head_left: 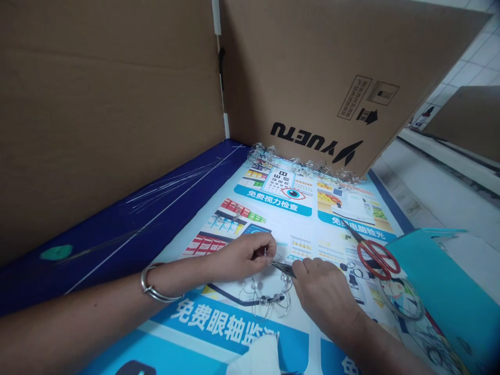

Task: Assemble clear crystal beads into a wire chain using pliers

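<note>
My left hand pinches a thin wire at the top of a loop of wire strung with clear beads, which lies on a printed poster. My right hand grips small needle-nose pliers, their tips close to my left fingertips. The pliers' handles are hidden in my palm. A metal bangle circles my left wrist. Red-handled scissors lie to the right of my right hand.
A tangled heap of clear beaded wire lies along the poster's far edge. Cardboard panels stand at the back and left. Loose thin wires lie on the dark blue mat. A teal folder sits right, and white tissue lies near me.
</note>
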A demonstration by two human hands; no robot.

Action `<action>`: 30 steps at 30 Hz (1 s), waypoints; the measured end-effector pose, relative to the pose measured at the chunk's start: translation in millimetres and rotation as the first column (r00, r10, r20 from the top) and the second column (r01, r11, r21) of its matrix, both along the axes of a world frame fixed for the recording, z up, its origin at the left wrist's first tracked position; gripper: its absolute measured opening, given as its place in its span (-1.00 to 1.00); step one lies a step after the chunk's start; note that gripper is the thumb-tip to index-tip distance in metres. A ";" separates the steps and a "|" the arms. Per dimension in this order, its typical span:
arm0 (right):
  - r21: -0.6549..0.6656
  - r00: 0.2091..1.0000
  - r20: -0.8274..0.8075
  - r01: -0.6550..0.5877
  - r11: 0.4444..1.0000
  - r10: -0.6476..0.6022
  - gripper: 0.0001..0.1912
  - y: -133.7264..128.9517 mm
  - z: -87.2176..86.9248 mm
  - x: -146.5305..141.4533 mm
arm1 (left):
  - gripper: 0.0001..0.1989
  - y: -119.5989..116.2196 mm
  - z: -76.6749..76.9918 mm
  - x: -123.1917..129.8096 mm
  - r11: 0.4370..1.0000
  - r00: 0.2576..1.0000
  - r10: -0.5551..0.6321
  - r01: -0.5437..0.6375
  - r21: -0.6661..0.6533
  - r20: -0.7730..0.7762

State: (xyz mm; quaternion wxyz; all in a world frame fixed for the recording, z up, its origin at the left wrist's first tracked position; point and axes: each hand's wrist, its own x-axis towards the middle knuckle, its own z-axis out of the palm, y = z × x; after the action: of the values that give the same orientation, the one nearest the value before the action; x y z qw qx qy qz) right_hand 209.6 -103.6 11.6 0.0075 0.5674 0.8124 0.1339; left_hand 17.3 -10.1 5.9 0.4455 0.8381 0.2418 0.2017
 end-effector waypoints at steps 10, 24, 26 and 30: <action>-0.077 0.997 -0.062 0.049 0.996 -0.054 -0.95 4.6 0.6 0.9 | -0.92 0.8 -1.1 0.8 0.999 1.000 -0.003 0.004 0.045 -0.020; -0.112 0.990 -0.120 0.063 0.992 -0.076 -0.96 7.7 4.5 0.8 | -0.91 1.1 -2.5 0.7 0.996 0.999 -0.001 0.004 0.084 -0.036; -0.111 0.990 -0.119 0.064 0.992 -0.077 -0.96 7.5 4.6 0.8 | -0.91 1.0 -2.3 0.8 0.996 0.999 -0.001 0.004 0.093 -0.039; -0.110 0.989 -0.130 0.062 0.992 -0.076 -0.96 7.7 3.6 1.0 | -0.92 1.2 -2.3 0.7 0.996 0.999 0.000 0.005 0.092 -0.048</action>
State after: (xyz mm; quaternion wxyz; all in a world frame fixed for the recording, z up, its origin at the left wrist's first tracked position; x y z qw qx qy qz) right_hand 210.6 -95.9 15.2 -0.0123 0.6019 0.7968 0.0519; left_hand 18.0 -8.9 3.6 0.4008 0.8626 0.2416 0.1920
